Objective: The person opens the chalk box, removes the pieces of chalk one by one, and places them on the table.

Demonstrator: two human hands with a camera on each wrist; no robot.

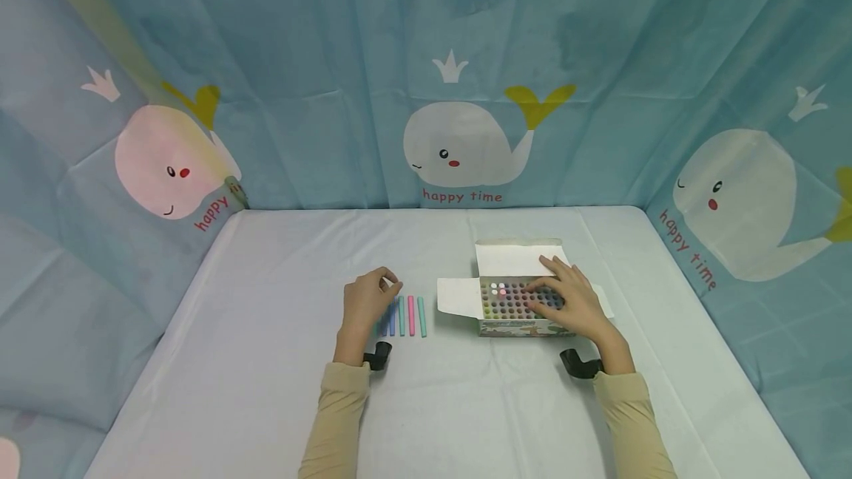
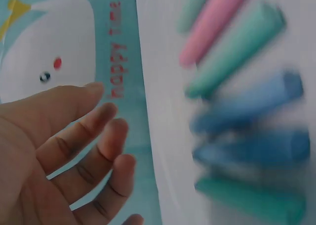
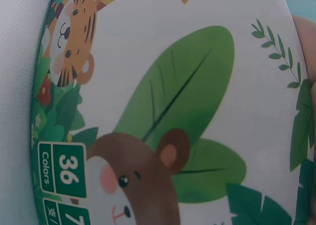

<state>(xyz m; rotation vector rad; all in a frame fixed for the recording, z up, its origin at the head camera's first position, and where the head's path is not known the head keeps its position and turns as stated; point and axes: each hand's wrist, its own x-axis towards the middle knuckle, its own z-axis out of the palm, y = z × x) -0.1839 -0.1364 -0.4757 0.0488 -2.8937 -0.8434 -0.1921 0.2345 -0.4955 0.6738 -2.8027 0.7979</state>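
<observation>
Several coloured crayon-like sticks (image 1: 411,316), teal, pink and blue, lie in a row on the white cloth. Over the left end of that row hovers my left hand (image 1: 368,301). In the left wrist view its fingers (image 2: 113,138) are loosely bent and hold nothing, with the blurred sticks (image 2: 247,104) beside them. My right hand (image 1: 574,301) is at an opened carton (image 1: 526,328) packed with upright sticks (image 1: 506,309). Its thumb and index finger are spread over their ends, fingertips right at the tops. A few white and pink ends stand out near the carton's back left.
The carton's white lid (image 1: 509,259) stands raised at the back, and a side flap (image 1: 459,297) spreads left. The right wrist view is filled by the carton's printed side (image 3: 133,101), marked 36 colors. A whale-print curtain (image 1: 319,146) surrounds the table (image 1: 306,242).
</observation>
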